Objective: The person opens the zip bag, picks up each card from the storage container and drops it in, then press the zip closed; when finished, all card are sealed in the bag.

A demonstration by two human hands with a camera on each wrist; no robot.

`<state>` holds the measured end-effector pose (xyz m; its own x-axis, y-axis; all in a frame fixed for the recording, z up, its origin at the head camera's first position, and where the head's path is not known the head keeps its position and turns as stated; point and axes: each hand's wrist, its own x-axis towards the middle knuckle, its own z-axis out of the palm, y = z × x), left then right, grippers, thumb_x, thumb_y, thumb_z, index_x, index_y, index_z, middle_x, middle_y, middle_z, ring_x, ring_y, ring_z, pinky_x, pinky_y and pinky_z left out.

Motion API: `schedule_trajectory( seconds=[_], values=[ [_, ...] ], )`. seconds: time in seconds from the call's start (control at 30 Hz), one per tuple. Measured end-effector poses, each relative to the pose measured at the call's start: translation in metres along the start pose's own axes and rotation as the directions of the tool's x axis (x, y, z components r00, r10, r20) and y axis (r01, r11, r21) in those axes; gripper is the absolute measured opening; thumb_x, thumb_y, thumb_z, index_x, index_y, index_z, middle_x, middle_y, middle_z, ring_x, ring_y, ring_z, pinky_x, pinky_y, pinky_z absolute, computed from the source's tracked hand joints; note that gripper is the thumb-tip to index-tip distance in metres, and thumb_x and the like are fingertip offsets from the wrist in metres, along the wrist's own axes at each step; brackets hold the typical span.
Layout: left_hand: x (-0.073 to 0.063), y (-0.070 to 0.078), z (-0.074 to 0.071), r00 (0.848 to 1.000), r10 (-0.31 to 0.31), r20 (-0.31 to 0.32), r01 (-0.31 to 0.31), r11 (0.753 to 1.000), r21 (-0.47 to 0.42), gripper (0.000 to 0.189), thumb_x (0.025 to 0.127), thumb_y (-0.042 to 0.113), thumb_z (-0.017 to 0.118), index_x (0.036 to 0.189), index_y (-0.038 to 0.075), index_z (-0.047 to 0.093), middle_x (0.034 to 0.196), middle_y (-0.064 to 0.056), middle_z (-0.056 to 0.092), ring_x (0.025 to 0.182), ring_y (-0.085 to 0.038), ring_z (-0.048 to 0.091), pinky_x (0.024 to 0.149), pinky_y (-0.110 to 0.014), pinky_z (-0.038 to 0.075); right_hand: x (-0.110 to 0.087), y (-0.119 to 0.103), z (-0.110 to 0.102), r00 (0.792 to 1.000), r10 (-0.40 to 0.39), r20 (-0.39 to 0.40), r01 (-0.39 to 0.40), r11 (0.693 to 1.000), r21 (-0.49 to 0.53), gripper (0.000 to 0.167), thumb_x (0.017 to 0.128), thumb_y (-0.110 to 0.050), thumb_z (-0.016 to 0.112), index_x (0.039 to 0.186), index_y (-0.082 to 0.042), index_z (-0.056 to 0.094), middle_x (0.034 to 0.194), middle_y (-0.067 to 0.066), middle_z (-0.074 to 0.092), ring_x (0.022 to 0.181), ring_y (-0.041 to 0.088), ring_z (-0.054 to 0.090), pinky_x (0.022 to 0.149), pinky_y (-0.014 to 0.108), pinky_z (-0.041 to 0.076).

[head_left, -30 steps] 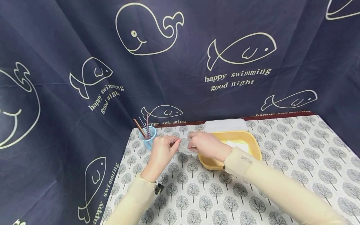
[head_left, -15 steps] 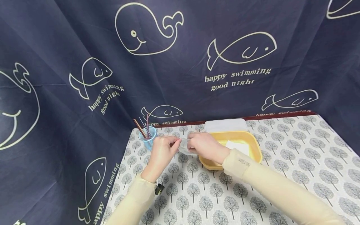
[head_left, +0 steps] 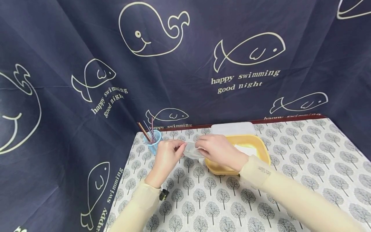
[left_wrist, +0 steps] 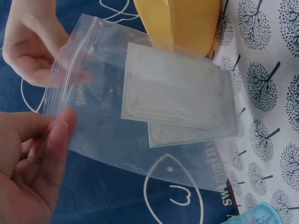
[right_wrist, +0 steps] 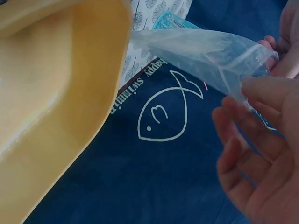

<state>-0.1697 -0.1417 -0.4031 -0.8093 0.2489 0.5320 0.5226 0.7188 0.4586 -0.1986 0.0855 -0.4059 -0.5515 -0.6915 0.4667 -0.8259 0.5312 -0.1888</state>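
A clear zip bag (left_wrist: 105, 126) hangs between my hands, its ribbed zip end toward the fingers. Two pale bordered cards (left_wrist: 173, 84) lie overlapping inside, toward the bag's bottom. At one end of the zip, my left hand (head_left: 169, 154) pinches the bag between thumb and fingers. My right hand (head_left: 218, 148) is at the other end of the zip, over the left side of the yellow tub (head_left: 221, 171). Its thumb and forefinger pinch the bag's edge in the right wrist view, while the remaining fingers are loosely curled.
White paper or cards (head_left: 246, 150) lie in the yellow tub. Behind it is a flat white board or lid (head_left: 233, 128). A blue mesh cup (head_left: 153, 147) with several sticks or pencils stands at the left. A tree-print cloth (head_left: 210, 199) covers the table; a dark blue curtain hangs behind.
My right hand has shifted slightly right along the bag's edge, and more of the bag shows between the hands. The left hand stays where it was.
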Motion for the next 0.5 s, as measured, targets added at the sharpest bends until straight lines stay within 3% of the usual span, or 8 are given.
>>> schedule_trajectory(
  seconds=[0.23, 0.5],
  values=[
    [-0.001, -0.001, -0.001, 1.000, 0.013, -0.010, -0.013, 1.000, 0.007, 0.012, 0.094, 0.006, 0.076, 0.085, 0.009, 0.082, 0.067, 0.003, 0.073, 0.051, 0.000, 0.062, 0.047, -0.013, 0.047, -0.018, 0.010, -0.023, 0.998, 0.039, -0.052, -0.038, 0.999, 0.018, 0.009, 0.094, -0.011, 0.076, 0.093, -0.020, 0.072, 0.089, -0.012, 0.071, 0.075, 0.007, 0.063, 0.066, 0.029, 0.055],
    [-0.001, 0.001, -0.001, 1.000, 0.012, -0.012, -0.012, 1.000, 0.013, 0.012, 0.095, 0.006, 0.075, 0.085, 0.009, 0.082, 0.067, 0.002, 0.073, 0.051, -0.001, 0.063, 0.048, -0.012, 0.048, -0.044, 0.048, -0.036, 0.985, 0.173, -0.012, -0.173, 0.985, -0.028, 0.015, 0.092, -0.008, 0.074, 0.089, -0.022, 0.072, 0.081, -0.015, 0.065, 0.069, 0.007, 0.056, 0.064, 0.032, 0.052]
  ],
)
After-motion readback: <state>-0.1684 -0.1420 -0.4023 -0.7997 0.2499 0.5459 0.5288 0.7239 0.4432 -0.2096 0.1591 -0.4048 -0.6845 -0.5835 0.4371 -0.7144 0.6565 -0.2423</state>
